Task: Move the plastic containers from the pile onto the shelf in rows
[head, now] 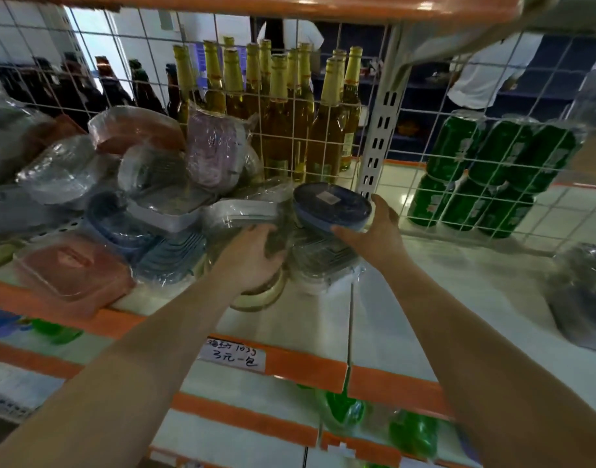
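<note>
pile: wrapped plastic containers (148, 197) heaped on the left half of the shelf (458, 265), from the far left edge to about the middle; the bare stretch lies to the right of both hands.
left hand (252, 255): fingers curled over a clear-wrapped container (242, 214) at the near right side of the pile; it looks like a grip, though the wrap's glare blurs the fingertips.
right hand (374, 228): thumb and fingers clasp the rim of a round dark-blue lidded container (330, 206), perched atop a wrapped one at the pile's right end.
key relation: the round container is the nearest to the free space, so the right hand is best placed to carry it rightward.
hard to make out: the container under the left palm is hidden; the dark wrapped bundle (583, 292) at the right edge is blurred and cut off.
</note>
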